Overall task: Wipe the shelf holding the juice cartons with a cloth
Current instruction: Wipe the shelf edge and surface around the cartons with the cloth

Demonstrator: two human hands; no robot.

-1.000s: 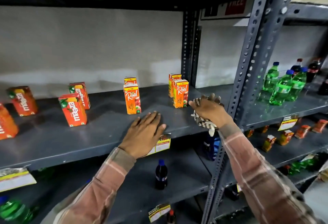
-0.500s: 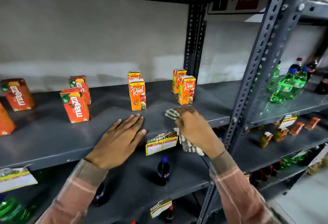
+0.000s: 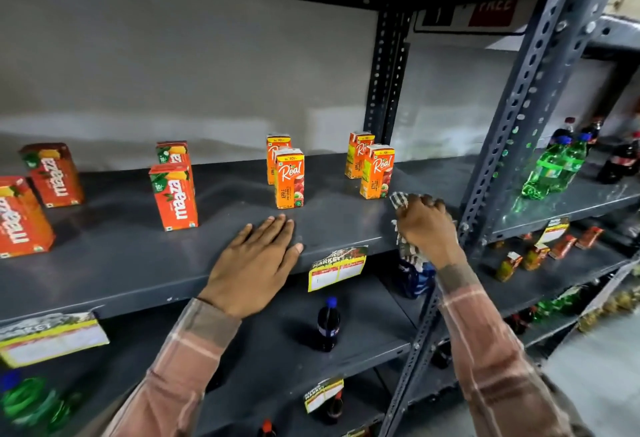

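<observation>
A grey metal shelf (image 3: 114,256) carries red Maaza cartons (image 3: 175,195) at the left and orange Real cartons (image 3: 289,178) in the middle. Another pair of Real cartons (image 3: 377,171) stands further right. My left hand (image 3: 258,263) lies flat, fingers spread, on the shelf's front edge below the middle cartons. My right hand (image 3: 427,227) grips a checked cloth (image 3: 398,201) pressed on the shelf just in front of the right pair of cartons. Part of the cloth hangs over the shelf's edge.
A perforated grey upright (image 3: 512,117) stands just right of my right hand. Green soda bottles (image 3: 550,169) sit on the neighbouring shelf. Price tags (image 3: 337,268) hang from the shelf's front edge. A dark bottle (image 3: 327,324) stands on the lower shelf.
My right hand swept the cloth leftward along the shelf front, then came back right toward the upright. My left hand stayed flat on the shelf edge.
</observation>
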